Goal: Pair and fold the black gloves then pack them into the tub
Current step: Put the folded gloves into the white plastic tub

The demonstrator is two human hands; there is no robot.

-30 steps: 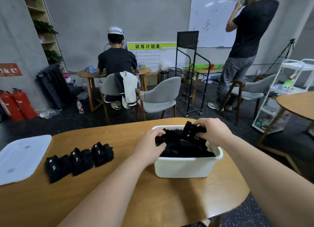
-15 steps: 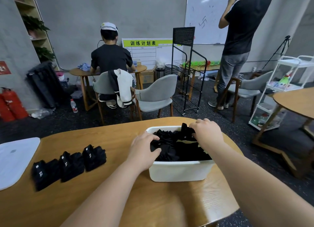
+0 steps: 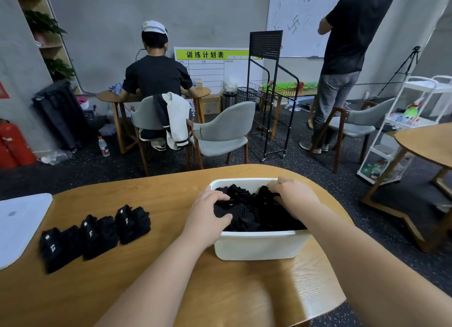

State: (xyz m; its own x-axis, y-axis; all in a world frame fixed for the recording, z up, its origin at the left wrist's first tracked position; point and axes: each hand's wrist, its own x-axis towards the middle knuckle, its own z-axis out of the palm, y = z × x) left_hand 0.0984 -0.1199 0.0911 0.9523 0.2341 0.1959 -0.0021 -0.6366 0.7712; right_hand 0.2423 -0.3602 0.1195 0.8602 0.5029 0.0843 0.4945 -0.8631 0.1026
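A white tub (image 3: pixel 259 246) stands on the wooden table (image 3: pixel 159 192), filled with black gloves (image 3: pixel 249 214). My left hand (image 3: pixel 208 214) reaches over the tub's left rim, with its fingers and thumb curled round the gloves on that side. At the tub's far right corner my right hand (image 3: pixel 293 194) has its fingers curled into the gloves. Three folded glove bundles (image 3: pixel 95 236) with small white labels lie in a row on the table, left of the tub and apart from both hands.
A white lid (image 3: pixel 17 226) lies at the table's left edge. Beyond the table are grey chairs (image 3: pixel 220 133), a black wire rack (image 3: pixel 269 94), a seated person (image 3: pixel 156 74), a standing person (image 3: pixel 342 57), a round table (image 3: pixel 428 140) and a white trolley (image 3: pixel 401 121).
My right hand held a folded glove bundle above the tub and has brought it down in among the gloves. My left hand has stayed on the gloves at the left rim.
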